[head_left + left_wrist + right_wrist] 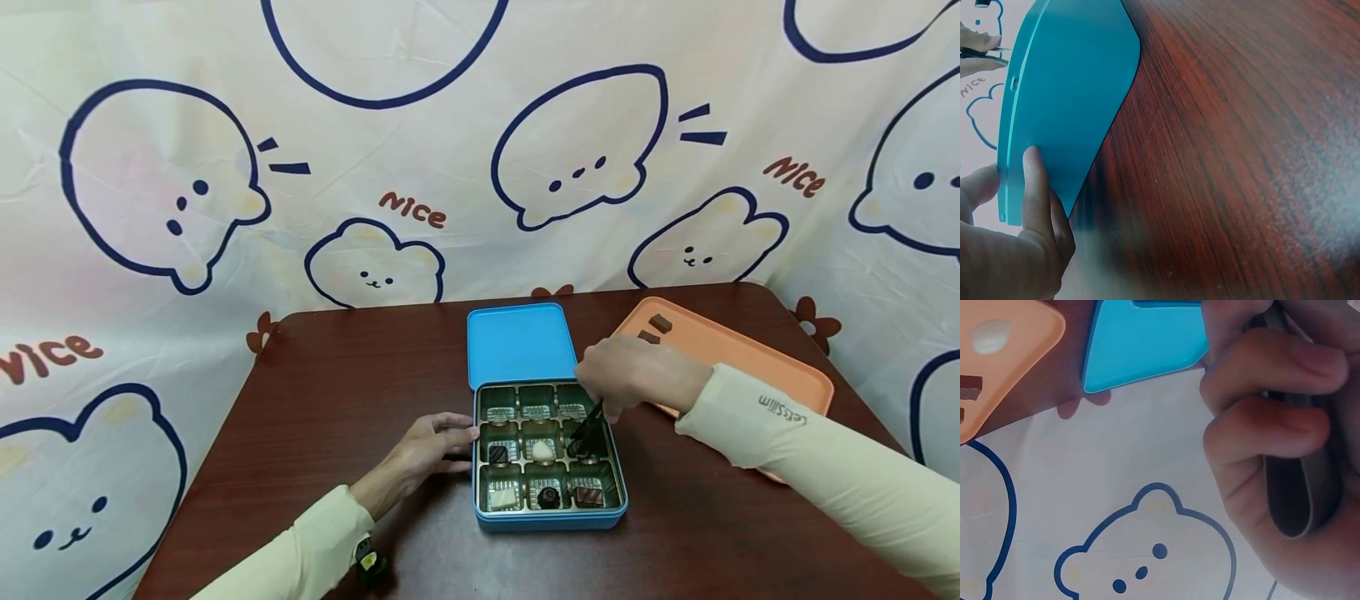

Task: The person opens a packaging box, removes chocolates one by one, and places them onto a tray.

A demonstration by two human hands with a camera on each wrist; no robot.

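Observation:
A blue tin with a divided gold insert lies open on the table. My right hand grips black tongs over its right side. The tong tips reach down into the middle row's right compartment, at a dark chocolate partly hidden by them. In the same row are a dark striped chocolate and a white one. The front row holds a white square, a dark round chocolate and a brown one. With fingers extended, my left hand touches the tin's left wall.
Behind the tin its blue lid lies flat. An orange tray at the right carries brown chocolate pieces and a white piece, partly under my right arm. A patterned cloth hangs behind the dark wooden table.

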